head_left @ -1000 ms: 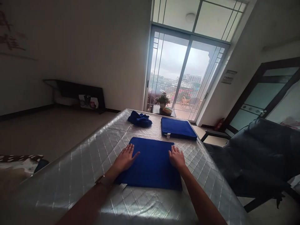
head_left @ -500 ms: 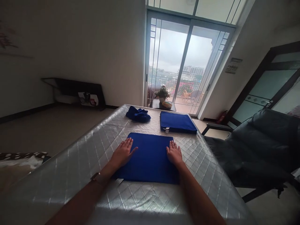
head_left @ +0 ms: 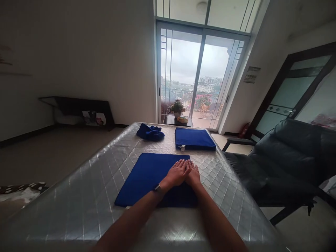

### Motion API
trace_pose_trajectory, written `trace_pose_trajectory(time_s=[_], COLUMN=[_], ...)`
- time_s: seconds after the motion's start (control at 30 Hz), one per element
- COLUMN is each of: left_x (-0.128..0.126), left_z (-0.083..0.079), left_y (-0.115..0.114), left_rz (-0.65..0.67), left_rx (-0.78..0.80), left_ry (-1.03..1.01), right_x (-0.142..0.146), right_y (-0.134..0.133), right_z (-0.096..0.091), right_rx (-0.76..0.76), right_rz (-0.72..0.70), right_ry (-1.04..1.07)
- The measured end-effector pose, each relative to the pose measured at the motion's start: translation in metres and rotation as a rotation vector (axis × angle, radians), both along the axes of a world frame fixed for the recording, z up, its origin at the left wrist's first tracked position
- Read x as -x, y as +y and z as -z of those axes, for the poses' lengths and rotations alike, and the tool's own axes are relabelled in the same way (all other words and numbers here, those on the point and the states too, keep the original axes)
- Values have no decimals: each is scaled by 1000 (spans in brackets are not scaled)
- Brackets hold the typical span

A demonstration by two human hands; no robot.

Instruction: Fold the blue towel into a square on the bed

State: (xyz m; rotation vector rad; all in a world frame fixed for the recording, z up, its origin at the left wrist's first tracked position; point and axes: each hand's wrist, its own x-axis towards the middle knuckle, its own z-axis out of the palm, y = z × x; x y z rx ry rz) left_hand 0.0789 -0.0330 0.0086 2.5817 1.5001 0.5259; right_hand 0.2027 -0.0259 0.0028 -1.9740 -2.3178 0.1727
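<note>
A folded blue towel (head_left: 147, 176) lies flat on the silver quilted table (head_left: 86, 196) in front of me. My left hand (head_left: 176, 173) and my right hand (head_left: 193, 174) rest side by side on the towel's right part, fingers stretched flat and touching each other. Neither hand holds anything. Farther back sit a neat stack of folded blue towels (head_left: 193, 139) and, to its left, a crumpled blue towel (head_left: 150, 132).
A dark leather armchair (head_left: 286, 161) stands close to the table's right side. Behind the table is a glass sliding door (head_left: 199, 77) with a potted plant (head_left: 177, 109) on a low stand. A dark low shelf (head_left: 78, 110) stands against the left wall.
My left hand has slid right across the towel, from its left edge to beside my right hand. The view has shifted slightly.
</note>
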Motion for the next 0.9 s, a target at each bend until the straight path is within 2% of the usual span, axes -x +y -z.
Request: trace_pose_trajectory(time_s=[0.1,0.2,0.37,0.67,0.77,0.9], left_x=[-4,10,55,164,182,183], left_z=[13,20,16,11,11,11], left_y=[8,9,8,-2,-7,-8], left_rz=[-52,-80,-192,-419,-489,-532], left_rx=[19,45,112,141,128,127], left_ry=[-4,23,58,184,223,224], right_x=[-1,1,5,6,6,6], right_y=[0,0,1,2,3,3], right_z=[2,1,-3,-2,-2,-3], right_rx=[-7,-17,-8,-1,-1,19], right_rz=[-2,3,59,74,76,81], right_ry=[-4,19,61,88,68,33])
